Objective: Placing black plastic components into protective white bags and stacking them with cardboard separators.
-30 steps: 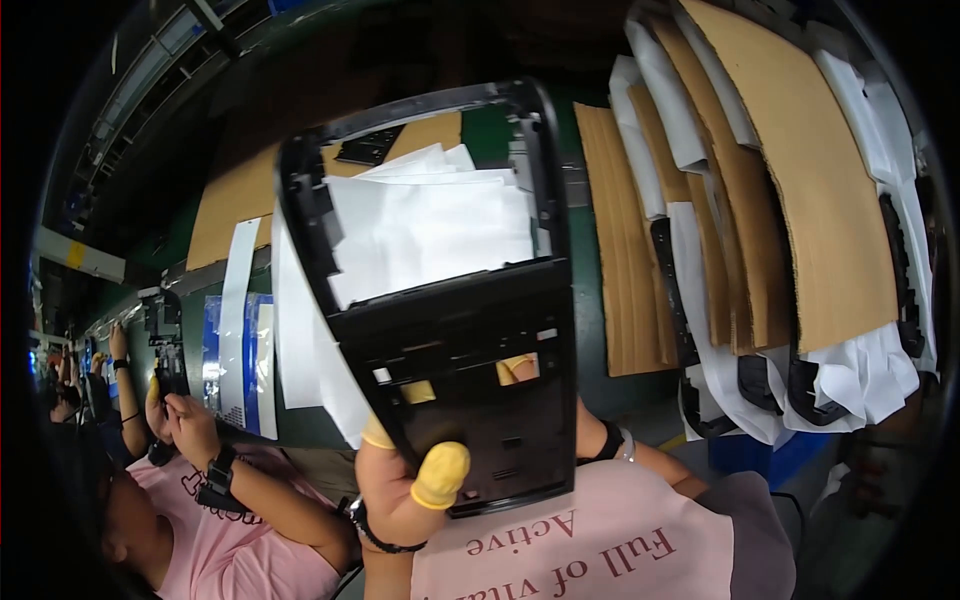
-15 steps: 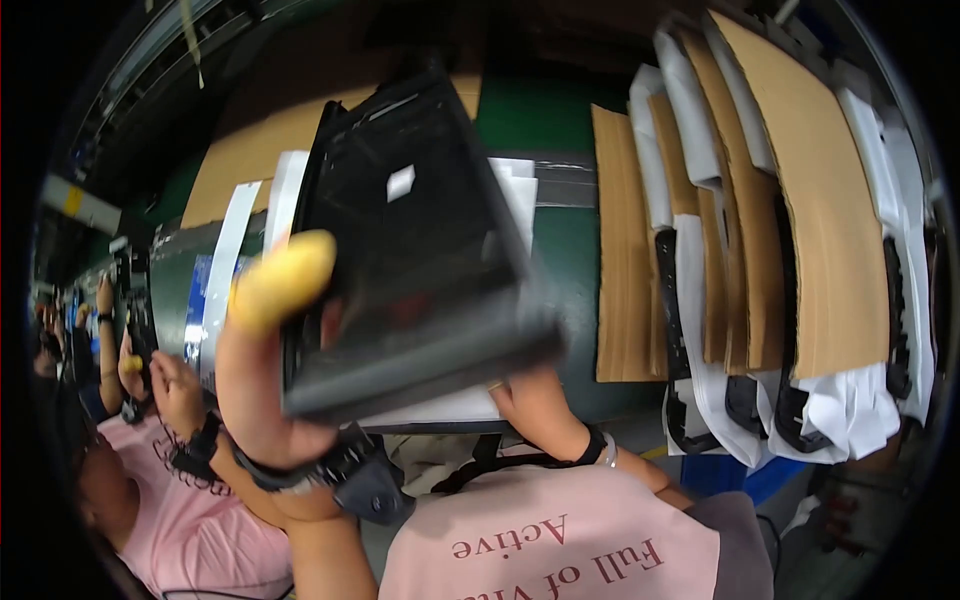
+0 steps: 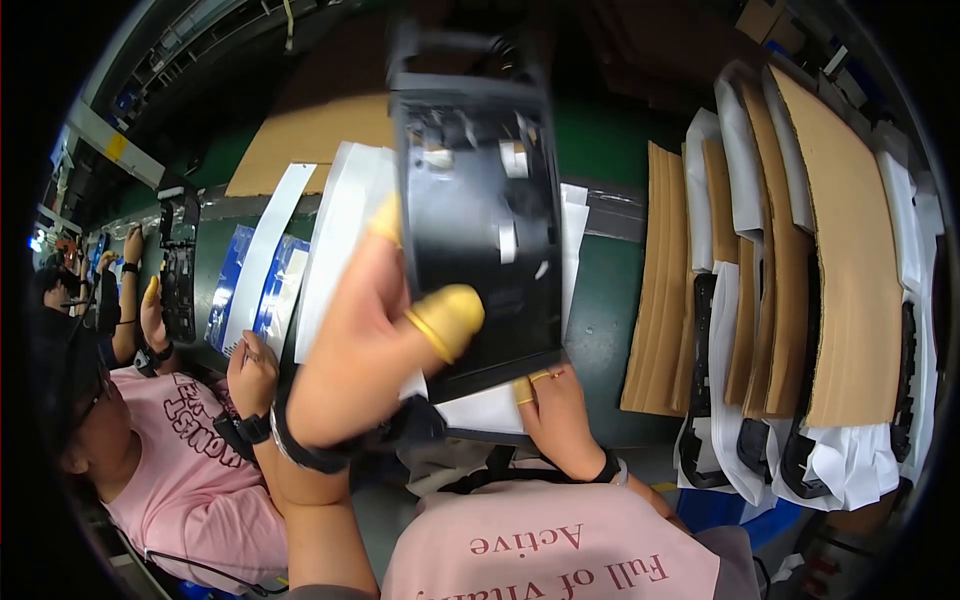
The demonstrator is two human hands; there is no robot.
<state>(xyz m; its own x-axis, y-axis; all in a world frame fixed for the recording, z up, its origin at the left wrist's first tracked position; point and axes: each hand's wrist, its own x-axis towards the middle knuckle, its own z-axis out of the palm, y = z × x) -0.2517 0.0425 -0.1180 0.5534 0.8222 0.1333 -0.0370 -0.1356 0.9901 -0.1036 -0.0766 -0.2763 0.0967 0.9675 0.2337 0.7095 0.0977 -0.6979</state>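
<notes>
My left hand (image 3: 350,350), with yellow finger cots on thumb and finger, grips the left side of a black plastic panel (image 3: 490,290). Small white pieces and clips dot the panel's face, and its far end is blurred. The panel is held up over a stack of white sheets (image 3: 345,210). My right hand (image 3: 562,420), also wearing yellow cots, is by the panel's lower right corner. Its fingers stretch over the near edge of the white sheets, slightly apart; their tips partly pass behind the panel.
Upright brown cardboard sheets (image 3: 840,270), interleaved with white foam sheets and black frames, stand on the right. Blue-and-white packets (image 3: 275,285) and a white strip (image 3: 270,250) lie to the left. A co-worker in a pink shirt (image 3: 170,450) sits close at the left.
The black panel has turned more upright and swung slightly right, showing its clipped face. My left hand has shifted right with it. The view has moved, and my right hand shows more clearly.
</notes>
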